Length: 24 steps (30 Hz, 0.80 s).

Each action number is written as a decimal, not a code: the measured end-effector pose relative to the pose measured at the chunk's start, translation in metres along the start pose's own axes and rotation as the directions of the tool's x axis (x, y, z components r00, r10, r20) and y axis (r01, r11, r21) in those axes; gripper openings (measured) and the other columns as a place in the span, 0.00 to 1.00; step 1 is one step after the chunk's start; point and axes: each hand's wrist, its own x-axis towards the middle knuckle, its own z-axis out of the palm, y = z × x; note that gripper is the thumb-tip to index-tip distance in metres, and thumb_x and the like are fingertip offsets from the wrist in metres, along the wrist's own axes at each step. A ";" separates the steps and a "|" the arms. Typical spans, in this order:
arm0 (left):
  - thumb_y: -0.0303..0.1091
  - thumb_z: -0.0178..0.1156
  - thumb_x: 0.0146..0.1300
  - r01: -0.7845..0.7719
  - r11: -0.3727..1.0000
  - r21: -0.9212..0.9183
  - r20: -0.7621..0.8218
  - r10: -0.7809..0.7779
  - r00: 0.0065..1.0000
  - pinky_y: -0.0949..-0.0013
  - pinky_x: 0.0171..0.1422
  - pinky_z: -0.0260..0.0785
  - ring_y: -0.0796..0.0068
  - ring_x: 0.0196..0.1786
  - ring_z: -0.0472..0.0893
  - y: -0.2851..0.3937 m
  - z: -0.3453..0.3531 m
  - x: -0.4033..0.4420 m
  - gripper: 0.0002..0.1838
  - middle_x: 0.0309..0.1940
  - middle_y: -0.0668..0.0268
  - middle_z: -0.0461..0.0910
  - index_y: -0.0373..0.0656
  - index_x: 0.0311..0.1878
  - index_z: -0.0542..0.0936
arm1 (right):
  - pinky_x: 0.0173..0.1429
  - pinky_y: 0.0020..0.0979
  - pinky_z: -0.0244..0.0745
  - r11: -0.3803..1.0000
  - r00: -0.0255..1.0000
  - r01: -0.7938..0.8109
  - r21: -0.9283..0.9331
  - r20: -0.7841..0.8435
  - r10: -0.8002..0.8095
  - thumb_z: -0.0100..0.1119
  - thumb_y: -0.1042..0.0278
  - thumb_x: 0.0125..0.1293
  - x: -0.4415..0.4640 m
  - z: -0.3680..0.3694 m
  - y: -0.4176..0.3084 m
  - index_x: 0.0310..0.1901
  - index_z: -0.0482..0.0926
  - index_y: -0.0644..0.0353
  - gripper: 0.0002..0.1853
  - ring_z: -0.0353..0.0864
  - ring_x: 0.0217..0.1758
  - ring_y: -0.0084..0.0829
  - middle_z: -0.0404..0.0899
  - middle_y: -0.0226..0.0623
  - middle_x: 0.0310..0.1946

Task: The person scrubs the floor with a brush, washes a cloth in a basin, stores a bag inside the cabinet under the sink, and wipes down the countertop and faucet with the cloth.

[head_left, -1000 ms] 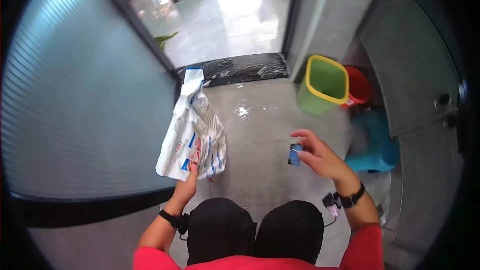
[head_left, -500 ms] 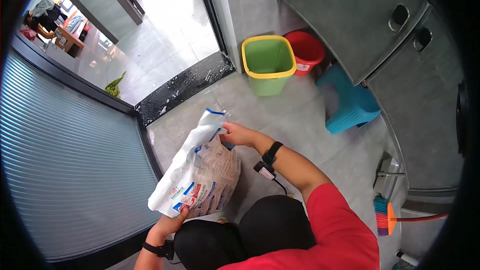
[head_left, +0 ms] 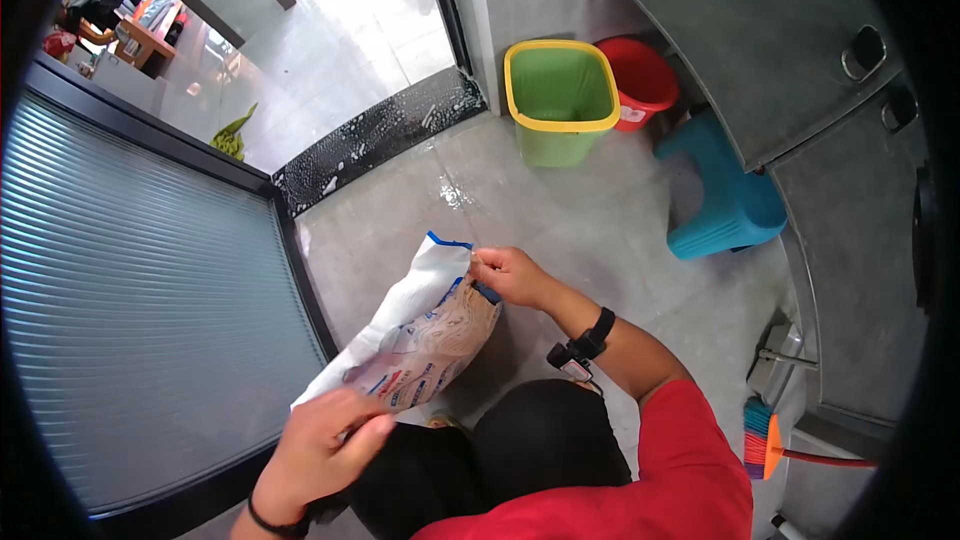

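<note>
A large plastic bag (head_left: 425,335), clear and white with blue and red print, rests tilted in front of my knees. Its upper edge has a blue strip. My right hand (head_left: 508,275) pinches the far right corner of the bag. Just below those fingers shows a small dark blue patch; I cannot make out what it is. Over the bag's near left end is my left hand (head_left: 325,445), slightly blurred, with thumb and fingers apart. Its fingertips lie close to the bag's edge, and whether they touch it is unclear.
A green bin with a yellow rim (head_left: 565,125) and a red bucket (head_left: 640,85) stand by the wall. Right of them is a blue stool (head_left: 725,200) under grey cabinet doors (head_left: 740,30). A broom (head_left: 765,440) lies at right. The dark threshold (head_left: 380,135) is wet and foamy.
My left hand has come off its pinch on the bag's near end and risen toward the camera. The bag's far corner and my right hand have shifted right. The view has tilted slightly.
</note>
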 end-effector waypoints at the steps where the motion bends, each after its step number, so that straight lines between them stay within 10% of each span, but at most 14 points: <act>1: 0.38 0.61 0.57 -0.268 0.950 0.160 0.013 0.270 0.963 0.61 0.45 0.69 0.64 0.39 0.78 0.008 0.012 0.021 0.12 0.37 0.61 0.79 0.44 0.42 0.80 | 0.33 0.24 0.67 1.000 1.000 -0.004 0.000 0.006 0.004 0.52 0.61 0.67 -0.002 0.003 0.002 0.36 0.78 0.62 0.13 0.69 0.28 0.16 0.76 0.25 0.24; 3: 0.41 0.58 0.59 -0.543 0.675 0.500 0.128 0.563 0.817 0.56 0.55 0.63 0.66 0.53 0.74 0.009 0.044 0.064 0.19 0.51 0.63 0.75 0.45 0.52 0.75 | 0.32 0.24 0.67 0.999 0.996 -0.019 0.037 -0.083 0.023 0.52 0.61 0.67 0.001 0.008 0.009 0.35 0.78 0.62 0.12 0.69 0.26 0.17 0.76 0.26 0.22; 7: 0.53 0.55 0.59 -0.396 0.273 0.877 0.207 0.529 0.823 0.48 0.63 0.55 0.64 0.65 0.66 -0.014 0.069 0.125 0.32 0.60 0.62 0.70 0.44 0.62 0.68 | 0.32 0.26 0.67 1.000 0.999 0.005 -0.024 -0.034 -0.006 0.52 0.60 0.66 -0.009 -0.005 0.008 0.34 0.78 0.63 0.13 0.69 0.26 0.18 0.75 0.29 0.21; 10: 0.58 0.53 0.58 -0.226 0.565 0.794 0.115 0.225 0.968 0.51 0.60 0.58 0.65 0.64 0.68 -0.036 0.065 0.142 0.36 0.58 0.61 0.72 0.42 0.63 0.66 | 0.33 0.28 0.68 0.988 0.997 -0.076 -0.136 0.005 0.078 0.53 0.58 0.64 -0.020 -0.021 0.001 0.33 0.78 0.64 0.15 0.70 0.26 0.20 0.75 0.33 0.21; 15: 0.63 0.53 0.57 -0.254 0.724 0.641 0.375 -0.007 0.927 0.51 0.57 0.60 0.62 0.53 0.75 -0.034 0.067 0.141 0.38 0.49 0.56 0.76 0.48 0.65 0.66 | 0.35 0.27 0.70 0.976 0.933 -0.114 -0.187 0.317 0.170 0.54 0.54 0.64 -0.026 -0.041 -0.014 0.35 0.80 0.64 0.18 0.72 0.29 0.20 0.77 0.32 0.23; 19: 0.65 0.54 0.54 -0.375 0.558 0.740 0.232 0.312 0.922 0.45 0.66 0.51 0.61 0.54 0.75 -0.052 0.086 0.135 0.39 0.50 0.58 0.76 0.53 0.64 0.66 | 0.37 0.29 0.71 0.949 0.899 -0.221 -0.223 0.331 0.287 0.53 0.52 0.64 -0.025 -0.040 -0.026 0.33 0.81 0.64 0.19 0.74 0.30 0.23 0.79 0.33 0.24; 24: 0.58 0.56 0.56 -0.360 0.638 0.681 0.202 0.309 0.929 0.54 0.59 0.61 0.62 0.47 0.79 -0.068 0.112 0.137 0.23 0.45 0.60 0.79 0.52 0.48 0.78 | 0.37 0.26 0.71 0.954 0.923 -0.292 -0.065 0.242 0.299 0.52 0.53 0.66 -0.019 -0.031 -0.008 0.33 0.79 0.62 0.18 0.74 0.31 0.21 0.79 0.33 0.26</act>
